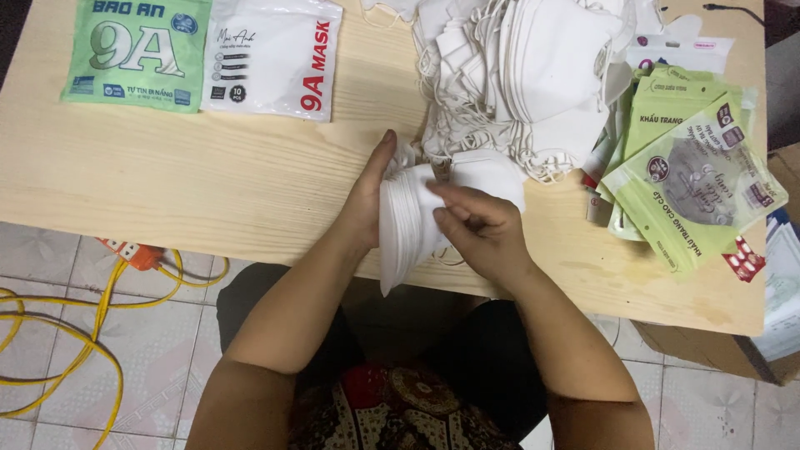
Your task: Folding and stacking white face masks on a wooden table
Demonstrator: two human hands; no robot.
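Observation:
My left hand (367, 196) holds a stack of folded white face masks (406, 225) upright at the near edge of a pale wooden table (208, 179). The fingers of my right hand (479, 225) are curled against the front of that stack, and its thumb and forefinger pinch the top mask. Just behind the hands one more white mask (487, 171) lies flat. A large loose heap of white masks with ear loops (525, 75) fills the table's far middle.
A green packet (137, 52) and a white packet (273, 57) lie at the far left. Several green and clear packets (692, 179) are fanned out at the right. Yellow cable (92, 325) and an orange power strip (133, 252) lie on the tiled floor. A cardboard box (717, 350) stands at the right.

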